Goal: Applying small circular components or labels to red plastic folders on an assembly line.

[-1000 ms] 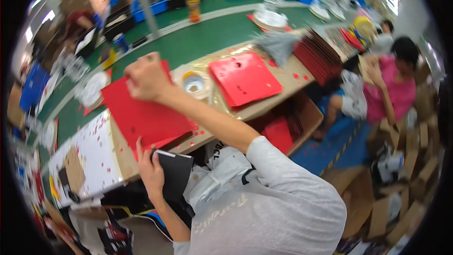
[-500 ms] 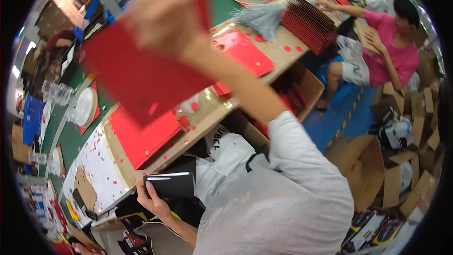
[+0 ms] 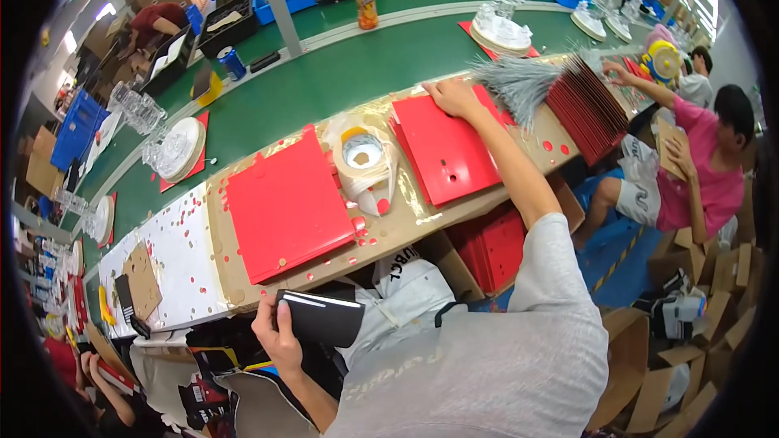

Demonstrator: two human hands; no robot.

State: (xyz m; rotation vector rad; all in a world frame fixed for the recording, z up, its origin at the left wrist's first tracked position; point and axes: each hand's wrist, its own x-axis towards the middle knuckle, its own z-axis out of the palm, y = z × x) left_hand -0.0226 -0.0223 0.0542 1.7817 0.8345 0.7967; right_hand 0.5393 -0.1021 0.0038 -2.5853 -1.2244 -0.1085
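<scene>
My right hand point(image 3: 456, 99) reaches to the far edge of a red sheet point(image 3: 442, 146) lying on the right-hand pile. Its fingers are bent over that edge and seem to pinch it. Small punched holes show near the sheet's front end. Near the bench's front edge, my left hand point(image 3: 278, 339) grips a black flat block point(image 3: 323, 318) with white lines along its top, the thumb resting on it. Another stack of red sheets point(image 3: 288, 203) lies to the left, with a roll of tape point(image 3: 361, 150) between the two piles.
Small red discs are scattered over the cardboard-covered bench point(image 3: 422, 223). A cardboard box point(image 3: 487, 255) with red pieces sits below its front edge. Folded dark red sheets point(image 3: 588, 105) and silvery strands point(image 3: 519, 85) lie right. A person in pink point(image 3: 698, 162) sits beyond; a green conveyor point(image 3: 324, 73) runs behind.
My right hand has swung right and down from above the left stack, with the red sheet now on the right pile. My left hand keeps its grip on the black block. The view has shifted.
</scene>
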